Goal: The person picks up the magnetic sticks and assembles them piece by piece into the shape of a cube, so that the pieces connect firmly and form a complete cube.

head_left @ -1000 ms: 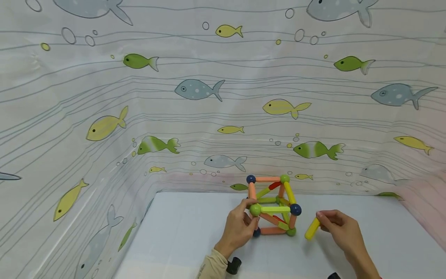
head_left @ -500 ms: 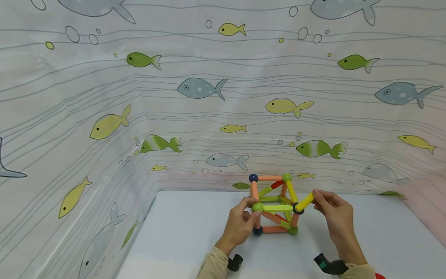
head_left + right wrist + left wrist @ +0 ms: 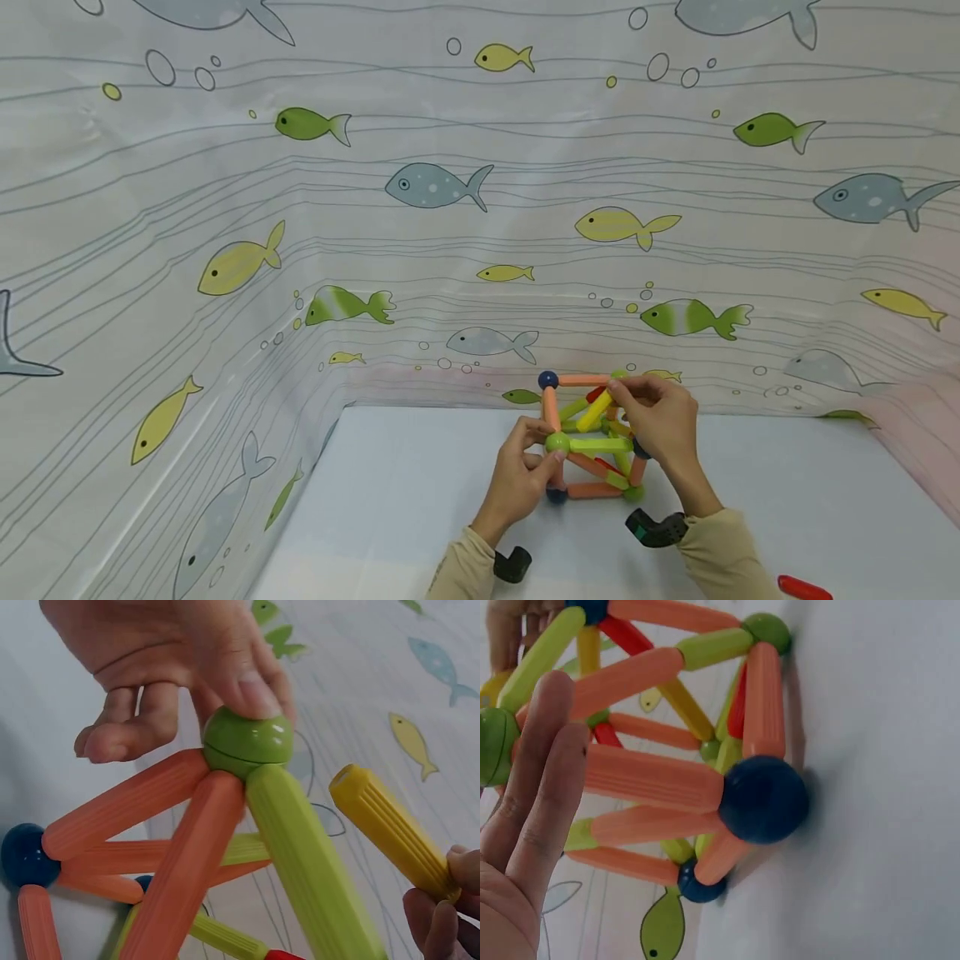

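A cube-like frame of coloured rods and balls, from a magnetic building set, stands on the white table (image 3: pixel 405 500). My left hand (image 3: pixel 517 475) pinches its near upper green ball (image 3: pixel 557 443), thumb on top in the right wrist view. My right hand (image 3: pixel 666 421) holds a yellow rod (image 3: pixel 596 410) by one end, above the frame. The rod's free end slants toward that green ball (image 3: pixel 247 746) and shows a gap from it in the right wrist view. Blue balls (image 3: pixel 765 799) and orange rods (image 3: pixel 656 778) form the frame's side. My right hand partly hides its right upper corner.
A red rod (image 3: pixel 804 587) lies on the table at the lower right. Behind the table rises a fish-patterned sheet (image 3: pixel 420 267), close to the frame's back. Black wrist cameras (image 3: pixel 656 528) sit on both wrists.
My right hand has lifted the yellow rod from the frame's right, past the near right blue ball, to above the frame on the left. My left hand keeps its hold on the green ball.
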Tool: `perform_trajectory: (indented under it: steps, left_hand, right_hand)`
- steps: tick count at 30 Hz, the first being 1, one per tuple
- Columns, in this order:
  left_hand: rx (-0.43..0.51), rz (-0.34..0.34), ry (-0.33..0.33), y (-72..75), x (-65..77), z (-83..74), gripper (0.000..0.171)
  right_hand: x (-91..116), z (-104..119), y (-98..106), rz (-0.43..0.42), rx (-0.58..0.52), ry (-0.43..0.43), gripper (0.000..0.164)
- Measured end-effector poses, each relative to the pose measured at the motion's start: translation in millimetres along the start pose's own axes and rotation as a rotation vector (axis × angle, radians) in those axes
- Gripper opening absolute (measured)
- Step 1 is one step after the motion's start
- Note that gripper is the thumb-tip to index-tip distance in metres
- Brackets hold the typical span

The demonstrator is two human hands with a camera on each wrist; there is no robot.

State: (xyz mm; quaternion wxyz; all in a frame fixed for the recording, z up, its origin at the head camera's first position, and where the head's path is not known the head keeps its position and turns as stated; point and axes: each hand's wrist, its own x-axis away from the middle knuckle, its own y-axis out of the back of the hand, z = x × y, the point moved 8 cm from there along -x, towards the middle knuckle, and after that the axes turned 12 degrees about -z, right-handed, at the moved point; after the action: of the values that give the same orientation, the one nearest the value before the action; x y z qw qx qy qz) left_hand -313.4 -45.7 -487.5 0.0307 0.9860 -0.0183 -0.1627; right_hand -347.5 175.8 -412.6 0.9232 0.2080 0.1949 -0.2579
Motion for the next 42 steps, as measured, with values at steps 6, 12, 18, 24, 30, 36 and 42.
perform_trajectory:
  steps: [6, 12, 18, 24, 30, 36, 42]
  left_hand:
    - [0.165, 0.011, 0.107, -3.2, -1.2, 5.4, 0.036]
    - [0.310, 0.059, 0.195, -9.5, 0.7, 9.3, 0.042]
    - [0.330, 0.078, 0.231, -11.3, 1.7, 12.8, 0.042]
    - [0.289, 0.084, 0.218, -12.0, 2.0, 12.5, 0.039]
    - [0.286, 0.091, 0.207, -14.2, 2.2, 12.8, 0.038]
    - [0.280, 0.095, 0.200, -14.7, 2.3, 14.1, 0.038]
    - [0.285, 0.081, 0.200, -11.4, 3.1, 15.8, 0.038]
  right_hand:
    - [3, 5, -18, 0.079, -0.018, 0.048, 0.023]
    - [7, 5, -25, 0.119, 0.037, 0.067, 0.021]
    - [10, 12, -27, 0.157, 0.178, 0.181, 0.020]
    - [11, 16, -12, 0.151, 0.178, 0.219, 0.024]
    - [9, -1, 34, 0.078, 0.234, 0.181, 0.029]
    - [16, -63, 76, 0.341, 0.478, 0.031, 0.056]
    - [46, -137, 111, 0.733, 0.617, -0.117, 0.069]
